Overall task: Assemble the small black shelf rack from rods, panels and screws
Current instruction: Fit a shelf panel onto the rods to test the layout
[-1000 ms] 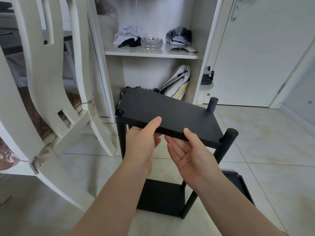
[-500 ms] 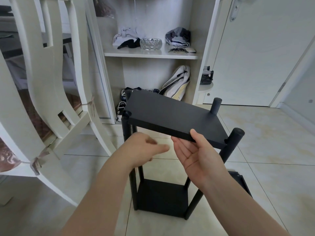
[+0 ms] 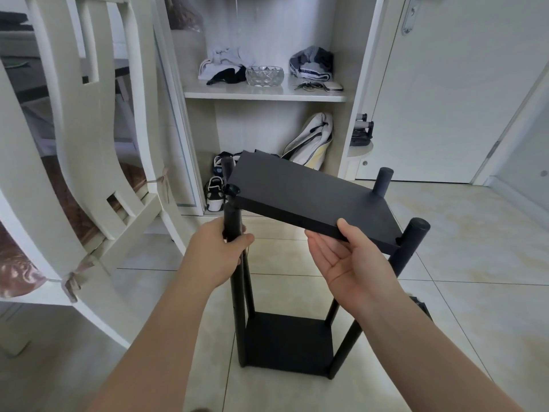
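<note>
Black panel (image 3: 312, 200) in right hand (image 3: 353, 263); rod (image 3: 233, 217), left hand (image 3: 218, 254)

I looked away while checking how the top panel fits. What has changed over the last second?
The left hand let go of the near edge of the top panel, moved down and to the left, and took hold of the front-left rod just below the panel. The right hand kept its grip on the panel's near edge, thumb on top. The bottom panel stayed low between the rods.
</note>
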Demonstrator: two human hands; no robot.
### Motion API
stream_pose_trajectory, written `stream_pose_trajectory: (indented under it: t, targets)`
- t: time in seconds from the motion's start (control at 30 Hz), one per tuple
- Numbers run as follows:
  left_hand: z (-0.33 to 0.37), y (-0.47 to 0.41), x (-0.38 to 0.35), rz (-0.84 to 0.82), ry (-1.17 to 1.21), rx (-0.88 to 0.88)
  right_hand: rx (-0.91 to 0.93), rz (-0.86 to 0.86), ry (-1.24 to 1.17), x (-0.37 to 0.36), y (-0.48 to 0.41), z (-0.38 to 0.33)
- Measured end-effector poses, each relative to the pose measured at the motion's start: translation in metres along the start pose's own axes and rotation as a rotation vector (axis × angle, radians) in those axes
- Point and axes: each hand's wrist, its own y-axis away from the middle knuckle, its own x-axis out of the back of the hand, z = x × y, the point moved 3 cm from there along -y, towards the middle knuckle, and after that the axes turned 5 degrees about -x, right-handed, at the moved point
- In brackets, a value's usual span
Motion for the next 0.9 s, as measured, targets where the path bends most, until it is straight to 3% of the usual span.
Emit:
stream_pose_trajectory:
  t: [0.9]
  targets:
    - [-0.027,0.005,0.011,-0.117,-0.047,0.108,0.020,0.051,0.174,0.019,-0.012,0.009]
